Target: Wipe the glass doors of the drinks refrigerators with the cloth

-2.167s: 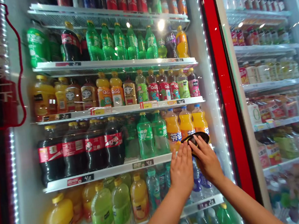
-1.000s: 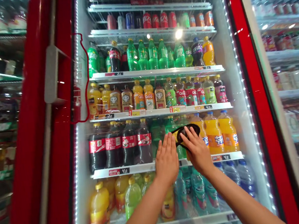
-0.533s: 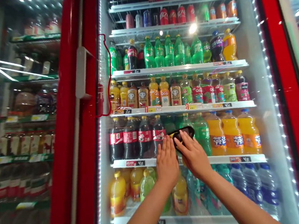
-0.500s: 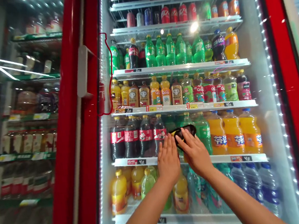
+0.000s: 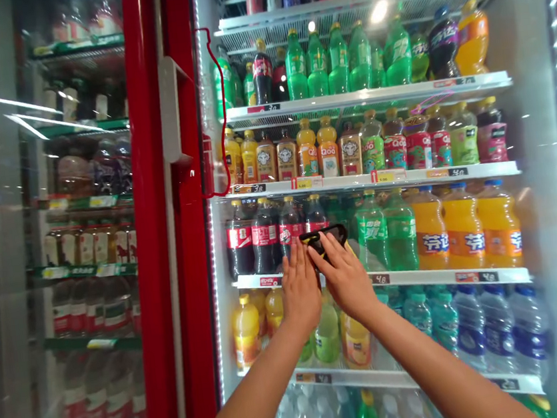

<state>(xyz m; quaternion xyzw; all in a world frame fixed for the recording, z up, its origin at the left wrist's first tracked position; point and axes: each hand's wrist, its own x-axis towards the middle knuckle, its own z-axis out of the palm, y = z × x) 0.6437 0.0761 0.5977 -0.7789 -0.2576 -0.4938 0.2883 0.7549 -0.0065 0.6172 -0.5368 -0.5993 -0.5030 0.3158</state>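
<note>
Both hands reach up in front of the glass-fronted drinks fridge, close together near its middle shelf. My right hand is palm-forward, fingers over a small black rounded object with a glossy face and some yellow at its edge. Its exact kind is unclear, and the fingers hide part of it. Beside it on the left, my left hand has its fingers stretched upward, the tips close to the object's lower left edge. Behind them stand cola bottles and green soda bottles. Contact with the glass cannot be made out.
The fridge has a red frame with a pale upright handle. Orange soda bottles stand on the right; juice bottles are lower left. A second drinks fridge stands at the left. Light reflections cross the glass.
Both hands and the black object have moved left across the fridge front, from before the green bottles toward the cola bottles. The view has come closer and shifted.
</note>
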